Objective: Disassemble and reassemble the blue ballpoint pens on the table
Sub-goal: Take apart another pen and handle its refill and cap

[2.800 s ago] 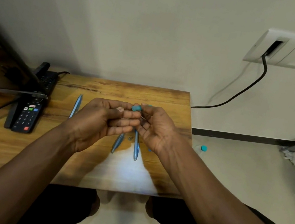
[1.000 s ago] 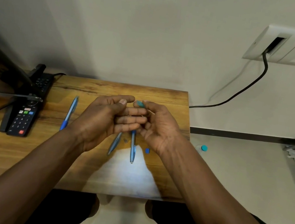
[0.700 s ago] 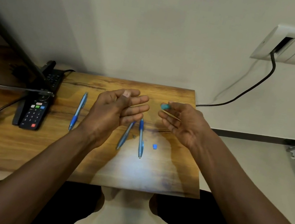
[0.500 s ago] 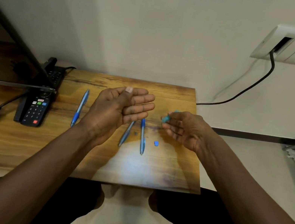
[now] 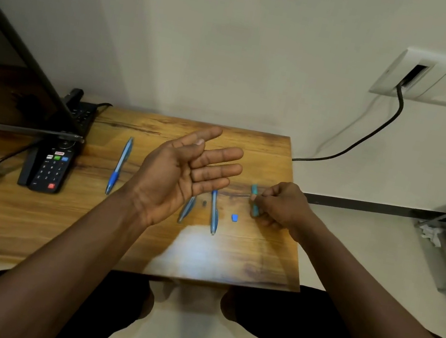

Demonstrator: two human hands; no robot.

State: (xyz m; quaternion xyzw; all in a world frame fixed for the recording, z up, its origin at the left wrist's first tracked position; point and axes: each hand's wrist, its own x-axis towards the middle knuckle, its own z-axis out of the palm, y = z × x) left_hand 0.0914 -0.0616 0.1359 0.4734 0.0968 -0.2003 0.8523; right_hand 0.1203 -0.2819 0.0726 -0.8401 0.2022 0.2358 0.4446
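Blue pen (image 5: 119,168) flat on bench (image 5: 28,218), left of centre | two more pens (image 5: 214,212) partly beneath left grip (image 5: 182,173), released, palm up | right grip (image 5: 280,206) pinching teal pen piece (image 5: 254,201) near bench's right edge | small blue bit (image 5: 234,217) lying just beside

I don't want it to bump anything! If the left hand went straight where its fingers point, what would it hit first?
Probably nothing on the table. The open left hand points toward the far right corner, above the wood, so the way looks free until the wall, though depth is unclear.
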